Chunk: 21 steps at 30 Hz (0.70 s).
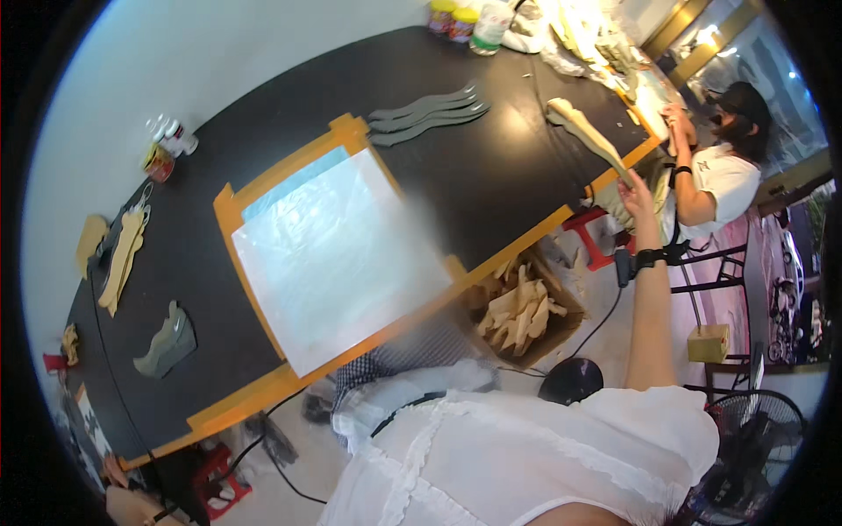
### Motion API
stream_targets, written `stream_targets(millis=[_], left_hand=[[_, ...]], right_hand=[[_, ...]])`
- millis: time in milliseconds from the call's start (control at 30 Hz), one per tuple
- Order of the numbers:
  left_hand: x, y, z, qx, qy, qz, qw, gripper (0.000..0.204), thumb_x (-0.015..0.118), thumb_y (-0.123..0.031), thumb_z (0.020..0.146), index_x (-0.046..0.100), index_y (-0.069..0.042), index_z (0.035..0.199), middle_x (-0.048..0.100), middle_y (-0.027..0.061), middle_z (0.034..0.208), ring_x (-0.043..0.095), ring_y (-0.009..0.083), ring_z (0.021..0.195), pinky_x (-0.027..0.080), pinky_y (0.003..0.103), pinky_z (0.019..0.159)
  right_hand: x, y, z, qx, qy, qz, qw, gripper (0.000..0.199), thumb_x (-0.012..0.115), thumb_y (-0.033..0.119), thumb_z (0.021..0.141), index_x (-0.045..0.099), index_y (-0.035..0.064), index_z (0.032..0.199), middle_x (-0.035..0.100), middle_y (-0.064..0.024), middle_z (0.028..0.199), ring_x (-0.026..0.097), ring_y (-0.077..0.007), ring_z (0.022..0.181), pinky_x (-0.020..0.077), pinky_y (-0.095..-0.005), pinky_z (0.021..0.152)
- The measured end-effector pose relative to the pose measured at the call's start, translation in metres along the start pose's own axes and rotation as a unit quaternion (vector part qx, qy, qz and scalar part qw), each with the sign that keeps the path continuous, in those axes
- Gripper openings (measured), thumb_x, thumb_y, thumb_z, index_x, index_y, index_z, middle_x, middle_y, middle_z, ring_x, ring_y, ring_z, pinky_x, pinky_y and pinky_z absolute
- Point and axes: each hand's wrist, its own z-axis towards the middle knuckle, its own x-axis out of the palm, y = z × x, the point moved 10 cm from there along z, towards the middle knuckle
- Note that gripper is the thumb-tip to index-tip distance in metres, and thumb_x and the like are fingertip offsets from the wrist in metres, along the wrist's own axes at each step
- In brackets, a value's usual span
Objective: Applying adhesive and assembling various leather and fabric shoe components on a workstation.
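At the worktop's (495, 195) right end, the person's right hand (641, 198) has its fingers closed around the narrow end of a curved cream-and-grey piece (581, 130). The left hand is out of view, so its fingers cannot be told. Several grey strips (430, 114) already lie together beside the white sheet (342, 263), toward the far edge; how much is left cannot be told.

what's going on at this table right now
The person's right hand holds one end of a curved pale-and-dark piece at the right of the black table. Their left hand is out of view. A white sheet lies on the table, with grey wavy strips beyond it. A box of pale pieces stands below, and another person is at far right.
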Motion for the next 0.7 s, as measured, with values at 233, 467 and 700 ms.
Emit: stream_targets(millis=[233, 467, 700], left_hand=[[0.063, 0.028, 0.012, 0.051, 0.072, 0.100, 0.991, 0.046, 0.047, -0.018, 0.095, 0.040, 0.006, 0.134, 0.048, 0.0236, 0.134, 0.045, 0.0291, 0.124, 0.039, 0.038, 0.106], [0.136, 0.104, 0.067, 0.030, 0.181, 0.162, 0.970, 0.048, 0.041, -0.019, 0.097, 0.036, 0.009, 0.136, 0.046, 0.0254, 0.137, 0.041, 0.0304, 0.131, 0.038, 0.038, 0.109], [0.206, 0.202, 0.102, -0.010, 0.261, 0.237, 0.936, 0.051, 0.035, -0.021, 0.098, 0.033, 0.011, 0.138, 0.043, 0.0272, 0.139, 0.038, 0.0316, 0.137, 0.037, 0.039, 0.111]], right_hand=[[-0.020, 0.032, -0.003, -0.057, 0.028, -0.033, 0.997, 0.048, 0.065, 0.005, 0.089, 0.045, 0.0103, 0.133, 0.061, -0.0106, 0.115, 0.063, -0.0234, 0.097, 0.0532, -0.0319, 0.081], [0.037, 0.026, -0.042, -0.034, 0.131, -0.013, 0.991, 0.054, 0.060, 0.000, 0.087, 0.040, 0.0101, 0.137, 0.057, -0.0103, 0.112, 0.062, -0.0220, 0.099, 0.0528, -0.0281, 0.082], [0.130, 0.063, -0.144, -0.174, 0.085, 0.102, 0.976, 0.058, 0.057, -0.003, 0.088, 0.037, 0.0093, 0.140, 0.057, -0.0139, 0.114, 0.061, -0.0220, 0.097, 0.0512, -0.0283, 0.082]])
